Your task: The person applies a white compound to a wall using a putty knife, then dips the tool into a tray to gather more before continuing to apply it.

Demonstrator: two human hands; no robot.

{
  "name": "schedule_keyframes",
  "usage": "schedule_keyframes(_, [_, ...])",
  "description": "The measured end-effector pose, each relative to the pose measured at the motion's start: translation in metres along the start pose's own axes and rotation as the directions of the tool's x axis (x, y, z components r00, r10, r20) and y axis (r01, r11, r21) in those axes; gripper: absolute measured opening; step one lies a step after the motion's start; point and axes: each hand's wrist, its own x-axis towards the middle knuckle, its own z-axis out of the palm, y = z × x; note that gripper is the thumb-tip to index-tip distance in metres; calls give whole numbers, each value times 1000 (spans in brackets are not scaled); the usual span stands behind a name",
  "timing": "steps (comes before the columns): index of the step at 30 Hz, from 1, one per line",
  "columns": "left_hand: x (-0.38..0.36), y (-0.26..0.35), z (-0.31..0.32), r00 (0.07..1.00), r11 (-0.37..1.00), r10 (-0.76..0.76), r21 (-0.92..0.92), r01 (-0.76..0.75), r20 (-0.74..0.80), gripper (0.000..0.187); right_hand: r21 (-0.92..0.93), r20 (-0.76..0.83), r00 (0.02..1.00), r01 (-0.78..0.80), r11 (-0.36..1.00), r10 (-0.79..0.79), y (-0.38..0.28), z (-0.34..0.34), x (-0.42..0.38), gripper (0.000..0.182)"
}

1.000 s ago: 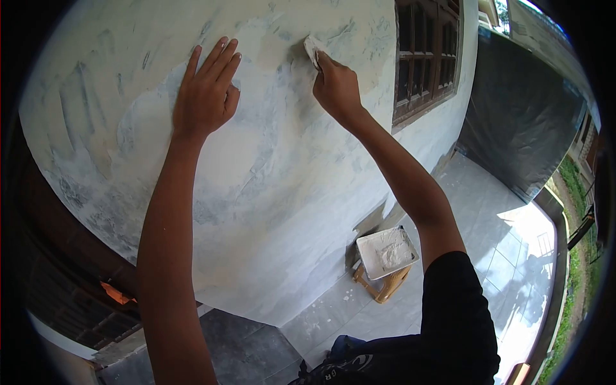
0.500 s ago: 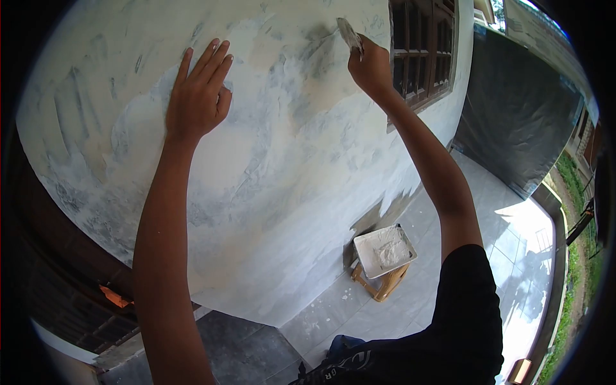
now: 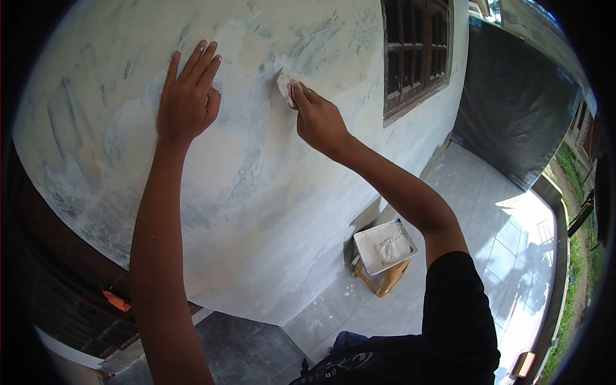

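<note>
My left hand (image 3: 188, 96) rests flat against the wall (image 3: 212, 154), fingers stretched upward and a little apart. To its right, my right hand (image 3: 319, 122) grips a putty knife (image 3: 285, 86) whose blade is coated with whitish putty. The blade lies against the wall; its handle is mostly hidden inside my fist. Patchy white and grey putty covers the wall around both hands. Lower down, a white tray (image 3: 364, 251) with a heap of putty (image 3: 393, 248) sits on a small tan stool (image 3: 388, 281) beside the wall's foot.
A brown wooden window (image 3: 416, 58) is set in the wall at upper right. Beyond it hangs a dark sheet (image 3: 520, 96). Grey floor tiles (image 3: 443, 192) run along the wall. Dark wooden framing (image 3: 70, 256) stands at lower left, with an orange scrap (image 3: 117, 300) near it.
My right hand has swept the putty knife left and downward across the wall, away from the window. My left hand stays flat in place; the view has shifted slightly.
</note>
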Motion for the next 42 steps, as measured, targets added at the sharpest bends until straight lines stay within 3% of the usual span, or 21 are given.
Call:
schedule_keyframes(2, [1, 0, -1, 1000, 1000, 0, 2, 0, -1, 49, 168, 154, 988, -20, 986, -6, -34, -14, -25, 45])
schedule_keyframes(3, [0, 0, -1, 1000, 1000, -2, -3, 2, 2, 49, 278, 359, 931, -178, 944, 69, -46, -28, -29, 44])
schedule_keyframes(4, [0, 0, -1, 1000, 1000, -3, -5, 3, 5, 49, 390, 360, 931, -201, 899, 51, -50, -35, -35, 36])
schedule_keyframes(6, [0, 0, 0, 1000, 1000, -3, -1, 3, 5, 48, 437, 414, 906, -283, 854, 89, -41, -50, -23, 30])
schedule_keyframes(8, [-1, 0, 0, 1000, 1000, -5, -2, 5, 10, 48, 372, 311, 916, -364, 854, 255, -12, -66, 7, 22])
schedule_keyframes(9, [-1, -1, 1, 1000, 1000, 0, 4, 0, 6, 48, 315, 119, 956, -294, 902, 270, 14, -63, 20, 19])
schedule_keyframes(10, [-1, -2, 2, 1000, 1000, 4, 10, -4, 2, 48, 217, 6, 942, -328, 919, 335, 35, -66, 36, 17])
schedule_keyframes(13, [0, -1, 1, 1000, 1000, 5, 21, -6, 8, 47, -14, -226, 905, -373, 928, 360, 113, -58, 73, 34])
schedule_keyframes(17, [1, 0, -1, 1000, 1000, 7, 16, -7, 11, 48, -134, -166, 921, -376, 917, 354, 151, -35, 87, 34])
schedule_keyframes(19, [1, -1, 0, 1000, 1000, 3, 23, -4, 13, 48, -135, -102, 938, -342, 930, 330, 132, -13, 80, 35])
schedule_keyframes(21, [1, -1, 0, 1000, 1000, 4, 17, -4, 14, 49, -164, -61, 957, -289, 943, 283, 86, 6, 60, 49])
schedule_keyframes(22, [0, -1, 0, 1000, 1000, 2, 16, -2, 17, 49, -203, -103, 988, -132, 970, 113, 68, 19, 43, 55])
schedule_keyframes(25, [0, -2, -1, 1000, 1000, 3, 7, -3, 19, 50, -45, 63, 997, 49, 998, -47, -16, 11, -13, 60])
schedule_keyframes(28, [0, -3, 0, 1000, 1000, 8, 19, -8, 23, 50, 351, 345, 938, -151, 924, 23, -55, -22, -51, 53])
schedule_keyframes(30, [0, -3, 1, 1000, 1000, 6, 26, -7, 18, 50, 358, 346, 931, -244, 901, 115, -41, -40, -45, 47])
schedule_keyframes(33, [2, -1, -1, 1000, 999, 11, 32, -11, 10, 47, 275, 86, 939, -344, 898, 333, 18, -50, -5, 33])
schedule_keyframes(35, [2, -1, -2, 1000, 999, 16, 39, -16, 5, 45, 141, -107, 930, -336, 931, 352, 68, -50, 26, 34])
schedule_keyframes(38, [0, -2, 0, 1000, 999, 21, 41, -21, -2, 44, -21, -187, 847, -510, 860, 498, 129, -49, 67, 39])
schedule_keyframes(42, [1, -1, 0, 1000, 998, 21, 57, -21, 2, 44, -125, -192, 866, -489, 863, 462, 165, -28, 84, 31])
